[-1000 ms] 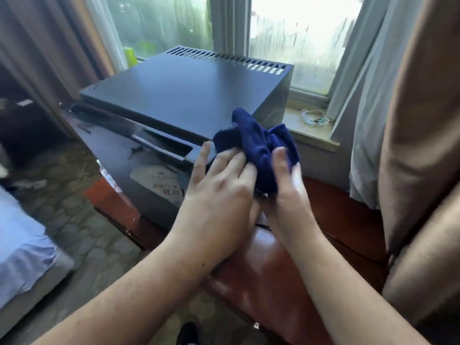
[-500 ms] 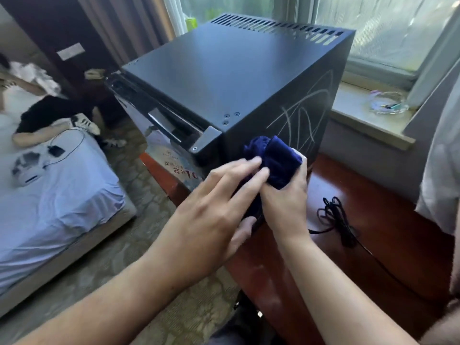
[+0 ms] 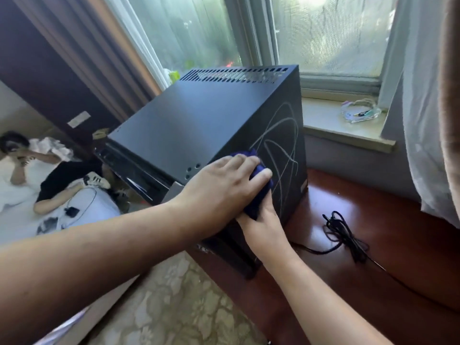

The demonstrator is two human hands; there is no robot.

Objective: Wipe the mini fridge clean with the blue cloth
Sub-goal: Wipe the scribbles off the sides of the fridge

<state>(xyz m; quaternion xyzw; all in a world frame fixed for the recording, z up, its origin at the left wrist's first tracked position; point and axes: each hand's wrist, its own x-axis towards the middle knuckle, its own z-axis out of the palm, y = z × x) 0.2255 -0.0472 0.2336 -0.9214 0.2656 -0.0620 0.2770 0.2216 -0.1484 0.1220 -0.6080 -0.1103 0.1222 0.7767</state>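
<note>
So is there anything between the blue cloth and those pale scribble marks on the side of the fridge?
Nothing visible. Both hands press the blue cloth flat on the mini fridge side panel, at the edge of the scribble marks. The black cord lies on the wooden ledge, off to the side.

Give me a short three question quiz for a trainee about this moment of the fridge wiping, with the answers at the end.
1. True or false: the blue cloth is pressed against the top panel of the mini fridge.
2. Multiple choice: what lies on the wooden surface right of the fridge? A) a coiled black cable B) a spray bottle C) a sponge
3. Fill in: pale, looping ______ marks show on the fridge's side panel.

Key:
1. False. The left hand and right hand hold it against the side panel.
2. A, the black cable.
3. Streak.
</note>
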